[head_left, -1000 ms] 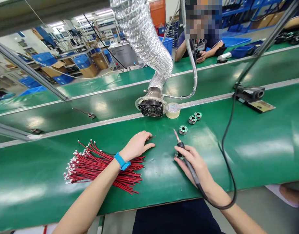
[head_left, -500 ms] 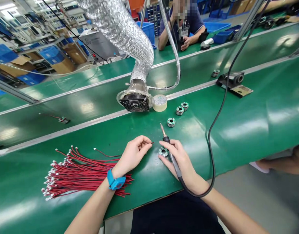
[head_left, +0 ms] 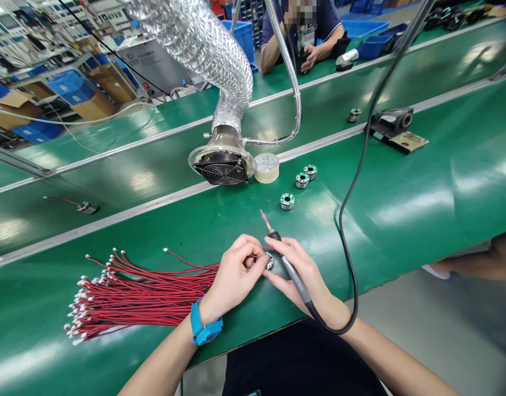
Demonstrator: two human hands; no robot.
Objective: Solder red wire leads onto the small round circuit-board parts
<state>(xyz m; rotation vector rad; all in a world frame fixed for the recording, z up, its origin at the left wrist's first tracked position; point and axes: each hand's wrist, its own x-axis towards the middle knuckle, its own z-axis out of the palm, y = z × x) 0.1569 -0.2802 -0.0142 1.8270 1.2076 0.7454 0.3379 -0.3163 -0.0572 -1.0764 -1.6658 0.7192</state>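
My left hand point(head_left: 236, 272) is closed in a pinch at a small round motor part point(head_left: 269, 260) with a green-and-white circuit board on top, which the fingers partly cover. A red wire lead point(head_left: 182, 259) with a white connector runs in behind that hand; its pinched end is hidden now. Lying across my right hand point(head_left: 308, 269) is a soldering iron point(head_left: 293, 270), gripped with its tip pointing up and away over the mat. The right thumb and fingertips are close to the round part's right side. Left of my hands lies a bundle of red wire leads point(head_left: 141, 297) with white connectors.
Three similar round parts point(head_left: 287, 201) stand farther back, near a tape roll point(head_left: 267, 168). A fume extractor fan point(head_left: 222, 168) hangs on a foil duct above the bench. The iron's black cord point(head_left: 344, 220) loops at right, near a metal stand point(head_left: 395, 129). A person sits opposite.
My left hand has moved right, bringing its pinched fingers from beside the round part onto it. The right hand still grips the soldering iron, and the camera view has shifted slightly.
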